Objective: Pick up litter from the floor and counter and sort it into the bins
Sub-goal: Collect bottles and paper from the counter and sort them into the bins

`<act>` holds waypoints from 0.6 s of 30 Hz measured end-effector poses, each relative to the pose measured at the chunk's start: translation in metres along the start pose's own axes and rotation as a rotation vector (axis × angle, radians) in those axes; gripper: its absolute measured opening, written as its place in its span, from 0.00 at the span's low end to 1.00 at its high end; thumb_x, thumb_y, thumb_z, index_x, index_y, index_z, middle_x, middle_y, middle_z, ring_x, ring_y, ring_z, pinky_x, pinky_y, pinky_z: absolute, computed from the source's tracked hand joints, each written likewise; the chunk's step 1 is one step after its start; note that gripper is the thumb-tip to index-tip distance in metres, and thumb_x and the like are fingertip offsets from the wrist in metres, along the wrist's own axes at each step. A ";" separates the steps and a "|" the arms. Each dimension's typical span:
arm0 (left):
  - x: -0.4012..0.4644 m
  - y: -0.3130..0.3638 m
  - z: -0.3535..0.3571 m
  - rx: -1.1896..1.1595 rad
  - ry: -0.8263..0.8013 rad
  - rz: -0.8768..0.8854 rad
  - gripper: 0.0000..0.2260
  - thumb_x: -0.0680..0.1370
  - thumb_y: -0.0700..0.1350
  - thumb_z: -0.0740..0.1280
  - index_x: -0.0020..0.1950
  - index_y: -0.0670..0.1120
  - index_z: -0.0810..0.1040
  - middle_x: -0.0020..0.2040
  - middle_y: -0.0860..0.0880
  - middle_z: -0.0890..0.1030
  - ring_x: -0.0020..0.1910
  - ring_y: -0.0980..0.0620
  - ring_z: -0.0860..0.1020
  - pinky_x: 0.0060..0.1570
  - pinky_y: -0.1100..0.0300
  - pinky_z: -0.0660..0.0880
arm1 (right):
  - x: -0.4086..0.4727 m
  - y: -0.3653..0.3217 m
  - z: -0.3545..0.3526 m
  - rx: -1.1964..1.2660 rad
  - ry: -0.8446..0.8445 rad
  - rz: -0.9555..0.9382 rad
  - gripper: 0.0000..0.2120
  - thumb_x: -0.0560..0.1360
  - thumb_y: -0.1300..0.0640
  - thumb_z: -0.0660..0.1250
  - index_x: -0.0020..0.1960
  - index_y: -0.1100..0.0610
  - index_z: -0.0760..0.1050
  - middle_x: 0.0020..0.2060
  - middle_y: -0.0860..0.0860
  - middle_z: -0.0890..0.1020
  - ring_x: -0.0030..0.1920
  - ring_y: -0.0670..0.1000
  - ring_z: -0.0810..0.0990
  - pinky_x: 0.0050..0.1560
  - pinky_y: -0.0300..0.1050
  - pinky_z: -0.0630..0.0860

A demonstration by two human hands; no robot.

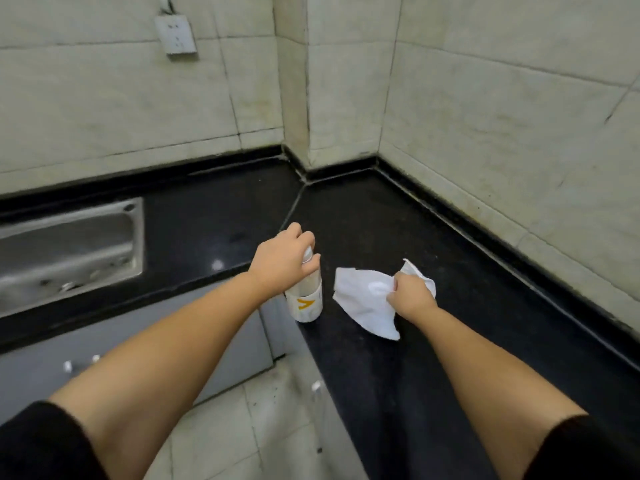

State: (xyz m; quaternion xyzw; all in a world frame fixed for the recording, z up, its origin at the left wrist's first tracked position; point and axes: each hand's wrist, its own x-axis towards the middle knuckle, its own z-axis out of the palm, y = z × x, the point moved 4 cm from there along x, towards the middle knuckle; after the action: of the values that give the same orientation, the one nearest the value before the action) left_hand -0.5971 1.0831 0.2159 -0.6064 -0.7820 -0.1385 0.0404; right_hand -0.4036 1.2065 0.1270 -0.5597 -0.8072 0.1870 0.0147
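Observation:
A clear plastic bottle (308, 301) with a white label and an orange mark stands upright at the inner corner edge of the black counter (381, 220). My left hand (282, 259) is closed around its neck and cap from above. Just to the right, a crumpled white tissue (367, 299) lies on the counter. My right hand (410, 296) pinches its right side, with part of the tissue bunched under the fingers. No bin is in view.
A steel sink (69, 251) is set into the counter at the left. Grey cabinet doors (228, 348) sit below the counter, with pale floor tiles (273, 427) beneath. Tiled walls enclose the corner, and a wall socket (175, 32) hangs at upper left.

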 end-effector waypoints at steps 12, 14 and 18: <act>-0.270 -0.138 -0.064 0.013 -0.029 -0.489 0.15 0.78 0.53 0.61 0.57 0.43 0.74 0.56 0.43 0.73 0.53 0.41 0.76 0.44 0.52 0.71 | -0.175 -0.214 0.072 -0.113 -0.111 -0.496 0.14 0.75 0.63 0.59 0.34 0.51 0.61 0.53 0.52 0.81 0.61 0.53 0.78 0.38 0.39 0.62; -0.322 -0.155 -0.076 0.030 -0.012 -0.610 0.15 0.78 0.53 0.61 0.58 0.44 0.74 0.57 0.43 0.73 0.54 0.40 0.76 0.47 0.50 0.73 | -0.199 -0.245 0.090 -0.127 -0.157 -0.597 0.18 0.75 0.63 0.59 0.31 0.51 0.58 0.56 0.54 0.81 0.57 0.55 0.79 0.43 0.40 0.67; -0.443 -0.174 -0.098 0.070 0.057 -0.910 0.15 0.78 0.53 0.62 0.58 0.44 0.74 0.58 0.42 0.73 0.55 0.40 0.77 0.48 0.50 0.74 | -0.255 -0.304 0.134 -0.134 -0.264 -0.793 0.18 0.74 0.64 0.60 0.30 0.51 0.59 0.56 0.58 0.82 0.56 0.57 0.80 0.41 0.39 0.64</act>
State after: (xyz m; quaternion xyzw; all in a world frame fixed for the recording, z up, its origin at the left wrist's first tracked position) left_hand -0.6580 0.6025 0.1779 -0.1955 -0.9716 -0.1323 0.0176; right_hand -0.6126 0.8446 0.1461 -0.1768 -0.9654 0.1840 -0.0543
